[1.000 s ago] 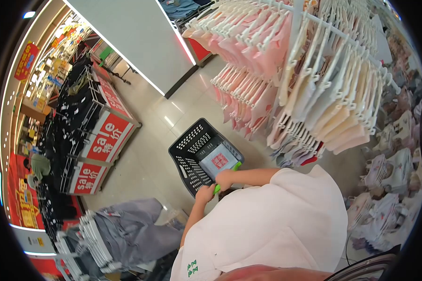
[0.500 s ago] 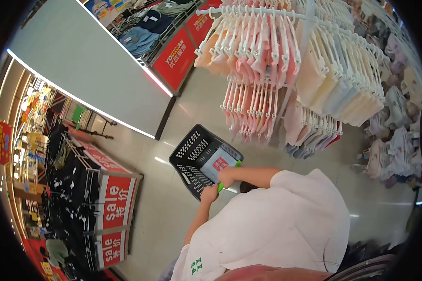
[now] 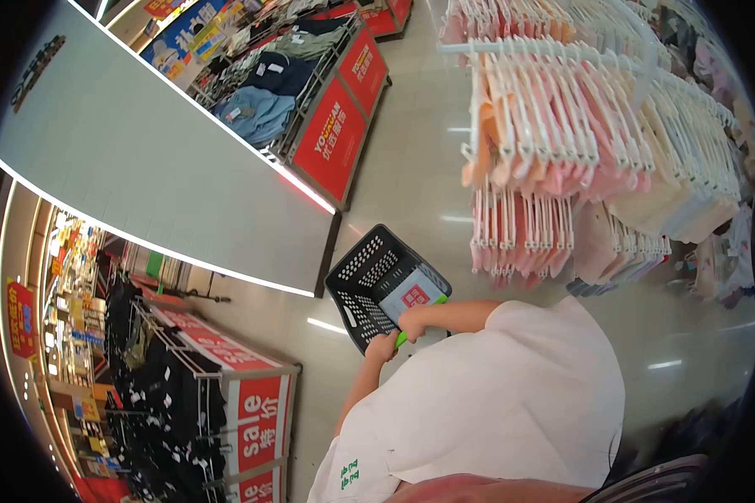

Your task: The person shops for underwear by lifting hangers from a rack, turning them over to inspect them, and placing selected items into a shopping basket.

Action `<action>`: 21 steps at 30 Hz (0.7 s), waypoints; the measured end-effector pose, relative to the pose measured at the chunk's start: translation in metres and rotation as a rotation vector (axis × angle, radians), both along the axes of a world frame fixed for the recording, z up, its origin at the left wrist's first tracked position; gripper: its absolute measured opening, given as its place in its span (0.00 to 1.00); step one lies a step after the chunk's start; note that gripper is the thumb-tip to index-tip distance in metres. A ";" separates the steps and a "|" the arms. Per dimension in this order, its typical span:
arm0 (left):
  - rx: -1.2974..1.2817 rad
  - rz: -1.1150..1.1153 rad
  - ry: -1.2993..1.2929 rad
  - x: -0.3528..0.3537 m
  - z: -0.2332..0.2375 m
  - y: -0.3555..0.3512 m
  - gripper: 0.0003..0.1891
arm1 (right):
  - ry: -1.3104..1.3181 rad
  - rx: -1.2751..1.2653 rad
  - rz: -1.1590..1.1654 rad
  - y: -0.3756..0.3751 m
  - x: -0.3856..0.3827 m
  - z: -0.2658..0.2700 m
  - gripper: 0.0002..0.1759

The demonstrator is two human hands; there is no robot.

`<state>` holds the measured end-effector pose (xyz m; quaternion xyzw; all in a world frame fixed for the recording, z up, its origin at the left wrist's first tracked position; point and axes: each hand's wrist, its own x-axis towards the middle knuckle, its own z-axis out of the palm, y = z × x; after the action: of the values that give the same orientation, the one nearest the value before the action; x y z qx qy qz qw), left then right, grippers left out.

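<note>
A black shopping basket (image 3: pixel 369 272) with round holes in its walls is in front of me, over the floor. Inside it lies a pale sheet with a red square label (image 3: pixel 416 297). The basket has a bright green handle (image 3: pixel 401 339). My left hand (image 3: pixel 383 345) is wrapped round the handle at the near left corner. Just right of it, my right hand (image 3: pixel 412 324) also closes on the green handle. The fingertips of both hands are partly hidden.
Racks of pink and cream clothes on white hangers (image 3: pixel 554 109) stand at upper right. A bin of dark clothes with red sale signs (image 3: pixel 260 419) is at lower left. A grey pillar (image 3: pixel 168 159) and a red-sided clothes bin (image 3: pixel 331 130) stand beyond.
The view has shifted: the hanging clothes now appear further right, and the pillar and sale bin have also moved right in view. Both hands still hold the basket handle.
</note>
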<state>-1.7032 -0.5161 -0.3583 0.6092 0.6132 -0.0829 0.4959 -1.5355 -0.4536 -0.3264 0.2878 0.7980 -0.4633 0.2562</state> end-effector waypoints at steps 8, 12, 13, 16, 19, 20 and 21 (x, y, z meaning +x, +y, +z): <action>0.194 -0.260 -0.192 -0.044 -0.025 0.107 0.26 | -0.016 -0.006 -0.160 0.089 -0.034 -0.008 0.11; 0.339 -0.451 -0.214 -0.064 -0.047 0.159 0.25 | -0.034 0.067 -0.287 0.124 -0.053 -0.042 0.16; 0.472 -0.514 -0.255 -0.073 -0.052 0.174 0.26 | -0.052 0.076 -0.313 0.135 -0.061 -0.047 0.18; 0.064 -0.426 -0.196 -0.087 -0.067 0.214 0.26 | -0.091 0.067 -0.351 0.159 -0.076 -0.054 0.19; 0.079 -0.468 -0.237 -0.101 -0.077 0.261 0.25 | -0.111 0.115 -0.426 0.194 -0.091 -0.063 0.19; 0.068 -0.518 -0.208 -0.106 -0.079 0.280 0.24 | -0.113 0.097 -0.455 0.206 -0.096 -0.058 0.19; 0.055 -0.563 -0.180 -0.110 -0.078 0.297 0.23 | -0.117 0.075 -0.480 0.217 -0.100 -0.054 0.19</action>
<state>-1.8132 -0.2187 -0.4360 0.7734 0.3757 -0.1463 0.4893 -1.6352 -0.2367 -0.3805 0.5048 0.7071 -0.4636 0.1738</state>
